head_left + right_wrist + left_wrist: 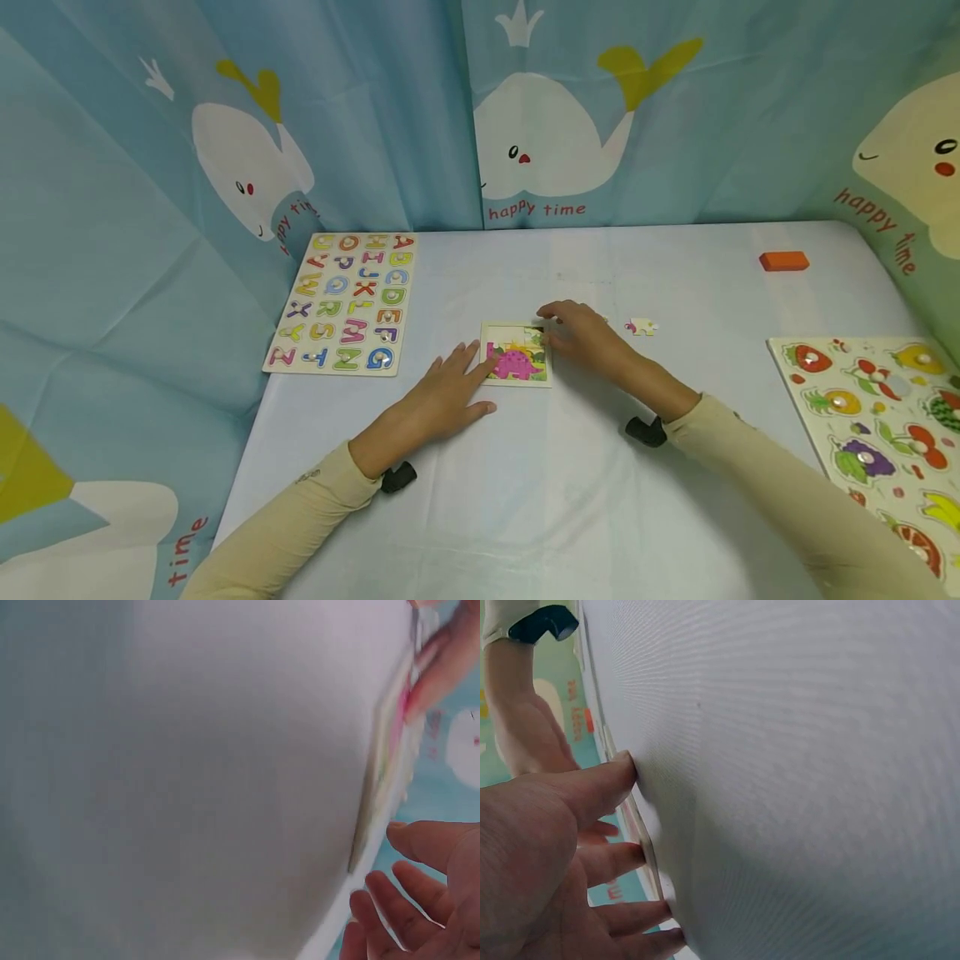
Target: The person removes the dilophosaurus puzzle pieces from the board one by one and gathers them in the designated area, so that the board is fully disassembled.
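Observation:
A small dinosaur jigsaw puzzle [513, 364] lies in a shallow frame on the white table, with a pale bare area at its upper left. My left hand [442, 396] spreads its fingers at the puzzle's left side, the index fingertip on the pink dinosaur. In the left wrist view its fingertips [634, 855] rest at the table surface. At the puzzle's right edge, my right hand [588, 337] hovers with loosely bent fingers. The right wrist view shows nothing between its thumb and fingers [382, 900]. A loose jigsaw piece [642, 327] lies right of that hand.
An alphabet puzzle board [343, 304] lies at the back left of the table. Along the right edge is a fruit puzzle board [817, 417]. An orange block [783, 262] sits at the back right. A whale-print curtain [420, 125] encloses the table's back and sides.

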`<state>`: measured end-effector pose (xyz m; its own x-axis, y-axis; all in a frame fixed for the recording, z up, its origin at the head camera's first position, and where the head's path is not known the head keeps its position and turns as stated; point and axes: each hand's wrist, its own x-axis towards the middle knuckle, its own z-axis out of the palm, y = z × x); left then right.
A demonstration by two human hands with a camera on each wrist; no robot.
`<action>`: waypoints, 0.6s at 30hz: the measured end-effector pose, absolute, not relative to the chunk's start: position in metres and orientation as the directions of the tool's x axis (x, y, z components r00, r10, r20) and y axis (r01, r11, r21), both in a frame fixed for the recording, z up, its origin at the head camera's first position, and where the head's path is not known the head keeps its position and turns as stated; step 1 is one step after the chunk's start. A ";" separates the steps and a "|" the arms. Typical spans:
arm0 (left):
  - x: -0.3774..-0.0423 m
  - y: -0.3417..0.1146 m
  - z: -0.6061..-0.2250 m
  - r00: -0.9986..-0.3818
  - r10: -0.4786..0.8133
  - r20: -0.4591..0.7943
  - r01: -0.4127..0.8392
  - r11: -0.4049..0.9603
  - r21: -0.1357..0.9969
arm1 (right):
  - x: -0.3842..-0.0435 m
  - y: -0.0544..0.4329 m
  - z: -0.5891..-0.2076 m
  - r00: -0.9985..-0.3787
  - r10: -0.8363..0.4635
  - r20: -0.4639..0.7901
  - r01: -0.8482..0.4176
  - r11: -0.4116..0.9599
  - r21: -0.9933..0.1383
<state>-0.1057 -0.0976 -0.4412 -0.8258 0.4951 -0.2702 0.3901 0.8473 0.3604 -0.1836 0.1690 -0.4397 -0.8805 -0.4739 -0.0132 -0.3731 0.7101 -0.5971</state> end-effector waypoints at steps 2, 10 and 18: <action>-0.106 -0.098 -0.442 -0.825 0.494 -0.275 0.391 0.849 0.355 | -0.182 0.164 -0.444 -0.873 -0.487 -0.020 -0.387 0.717 -0.580; -0.106 -0.099 -0.442 -0.826 0.499 -0.262 0.394 0.844 0.364 | -0.177 0.153 -0.449 -0.866 -0.500 -0.007 -0.423 0.740 -0.524; -0.105 -0.099 -0.441 -0.826 0.506 -0.249 0.401 0.838 0.370 | -0.170 0.152 -0.447 -0.867 -0.498 0.010 -0.453 0.780 -0.432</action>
<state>-0.1049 -0.0992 -0.4415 -0.8261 0.5057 -0.2486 0.4014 0.8377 0.3703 -0.1704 0.1521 -0.4473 -0.8670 -0.4983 0.0098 -0.4531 0.7798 -0.4320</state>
